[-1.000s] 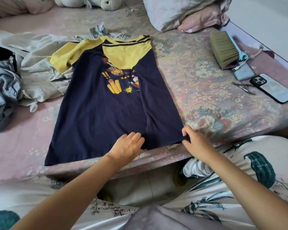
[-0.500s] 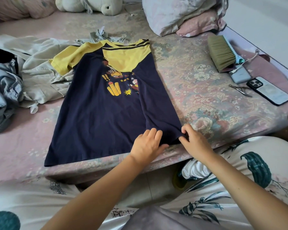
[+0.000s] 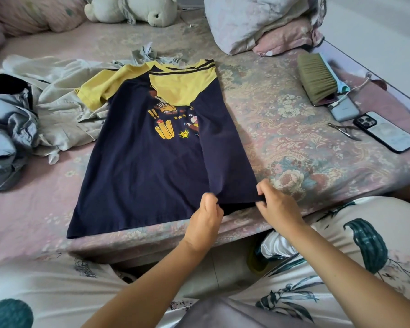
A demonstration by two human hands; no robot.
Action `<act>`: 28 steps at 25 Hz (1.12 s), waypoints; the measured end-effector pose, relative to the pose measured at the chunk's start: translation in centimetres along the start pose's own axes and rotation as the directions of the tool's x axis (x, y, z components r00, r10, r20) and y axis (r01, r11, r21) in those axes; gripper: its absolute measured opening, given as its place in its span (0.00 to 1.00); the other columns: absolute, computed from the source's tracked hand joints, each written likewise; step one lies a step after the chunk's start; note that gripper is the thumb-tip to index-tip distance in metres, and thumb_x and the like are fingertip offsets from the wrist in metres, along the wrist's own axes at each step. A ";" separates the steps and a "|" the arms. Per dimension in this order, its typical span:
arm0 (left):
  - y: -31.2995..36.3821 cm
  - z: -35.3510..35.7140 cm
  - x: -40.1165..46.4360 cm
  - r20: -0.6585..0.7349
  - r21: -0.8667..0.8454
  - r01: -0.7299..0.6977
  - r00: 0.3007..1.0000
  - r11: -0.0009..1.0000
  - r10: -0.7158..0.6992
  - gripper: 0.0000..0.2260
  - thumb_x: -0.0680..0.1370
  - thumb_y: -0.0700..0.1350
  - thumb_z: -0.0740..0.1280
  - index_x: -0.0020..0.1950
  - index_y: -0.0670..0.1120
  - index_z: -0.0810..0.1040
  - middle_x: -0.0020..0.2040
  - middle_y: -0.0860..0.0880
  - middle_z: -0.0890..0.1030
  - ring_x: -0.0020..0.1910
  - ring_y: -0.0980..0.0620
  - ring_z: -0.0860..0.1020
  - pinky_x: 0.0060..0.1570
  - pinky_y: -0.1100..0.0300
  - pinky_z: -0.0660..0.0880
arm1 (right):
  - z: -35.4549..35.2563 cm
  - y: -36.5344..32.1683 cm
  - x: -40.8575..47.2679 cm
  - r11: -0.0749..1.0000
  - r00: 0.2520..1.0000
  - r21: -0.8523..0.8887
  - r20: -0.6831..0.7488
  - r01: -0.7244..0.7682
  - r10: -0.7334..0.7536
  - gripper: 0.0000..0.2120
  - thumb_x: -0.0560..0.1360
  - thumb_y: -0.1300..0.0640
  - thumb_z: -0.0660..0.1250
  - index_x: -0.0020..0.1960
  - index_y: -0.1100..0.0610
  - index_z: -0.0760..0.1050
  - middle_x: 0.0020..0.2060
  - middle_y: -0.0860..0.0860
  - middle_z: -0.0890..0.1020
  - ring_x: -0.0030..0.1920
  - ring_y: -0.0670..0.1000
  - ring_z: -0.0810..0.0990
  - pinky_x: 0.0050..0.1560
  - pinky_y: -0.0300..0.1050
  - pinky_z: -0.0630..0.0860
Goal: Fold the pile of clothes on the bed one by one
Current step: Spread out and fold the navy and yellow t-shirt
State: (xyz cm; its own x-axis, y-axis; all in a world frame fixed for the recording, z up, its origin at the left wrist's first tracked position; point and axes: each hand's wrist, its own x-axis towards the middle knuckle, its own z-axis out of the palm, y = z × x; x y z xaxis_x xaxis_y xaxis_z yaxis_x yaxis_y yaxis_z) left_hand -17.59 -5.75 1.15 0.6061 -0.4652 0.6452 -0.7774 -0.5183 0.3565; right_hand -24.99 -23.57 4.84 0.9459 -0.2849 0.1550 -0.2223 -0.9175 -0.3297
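Both hands pinch the hem of the shirt at the bed's near edge: the left hand nips the fold's inner corner, the right hand the outer one, fingers curled on cloth. Beyond the grip the shirt lies flat, right side already folded over, left sleeve spread toward the pile of unfolded clothes. A risk, as I judge it — lifting the hem could drag the folded flap askew, since nothing pins the collar end. Off to the right lie a brush and phone. The fingertips under the hem are hidden — the pile's count is unclear.
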 end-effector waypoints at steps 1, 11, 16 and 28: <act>-0.1 0.1 -0.7 0.017 -0.032 0.031 0.999 0.999 -0.030 0.07 0.76 0.33 0.58 0.45 0.43 0.64 0.36 0.47 0.70 0.21 0.50 0.68 0.17 0.61 0.66 | 0.2 -0.2 -0.1 1.000 1.000 -0.021 0.015 0.013 -0.013 0.13 0.68 0.68 0.71 0.48 0.61 0.70 0.29 0.48 0.67 0.26 0.54 0.65 0.23 0.39 0.52; -1.2 -1.6 -1.2 0.392 0.206 -0.225 0.911 0.952 0.130 0.28 0.54 0.34 0.77 0.41 0.47 0.61 0.35 0.47 0.71 0.28 0.49 0.71 0.20 0.60 0.63 | 0.7 0.3 -0.2 0.988 0.990 -0.151 0.138 0.011 0.011 0.13 0.74 0.62 0.66 0.57 0.58 0.69 0.42 0.55 0.80 0.33 0.59 0.75 0.31 0.47 0.67; -0.8 -1.0 0.3 0.384 0.268 -0.007 0.918 0.964 -0.100 0.32 0.51 0.38 0.81 0.45 0.44 0.65 0.34 0.48 0.72 0.23 0.52 0.71 0.16 0.66 0.58 | 0.6 0.1 -0.3 0.990 0.973 -0.134 0.220 -0.044 0.073 0.11 0.77 0.59 0.62 0.57 0.58 0.67 0.46 0.54 0.78 0.40 0.59 0.76 0.35 0.46 0.67; -5.4 -2.0 -0.6 0.599 0.291 -0.382 0.787 0.877 0.145 0.29 0.51 0.35 0.76 0.42 0.46 0.63 0.28 0.52 0.70 0.25 0.52 0.70 0.21 0.63 0.61 | 1.7 1.3 -0.1 0.960 0.958 -0.248 0.282 0.132 -0.059 0.13 0.76 0.61 0.61 0.61 0.57 0.69 0.44 0.56 0.78 0.39 0.60 0.77 0.34 0.49 0.70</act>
State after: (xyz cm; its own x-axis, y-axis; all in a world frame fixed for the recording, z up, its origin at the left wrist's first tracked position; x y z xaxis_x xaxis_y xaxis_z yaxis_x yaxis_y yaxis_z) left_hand -14.09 -1.23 0.12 0.4659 -0.8712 0.1546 -0.8645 -0.4854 -0.1302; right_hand -25.01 -24.22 2.80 0.9855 -0.1406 -0.0945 -0.1471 -0.9870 -0.0649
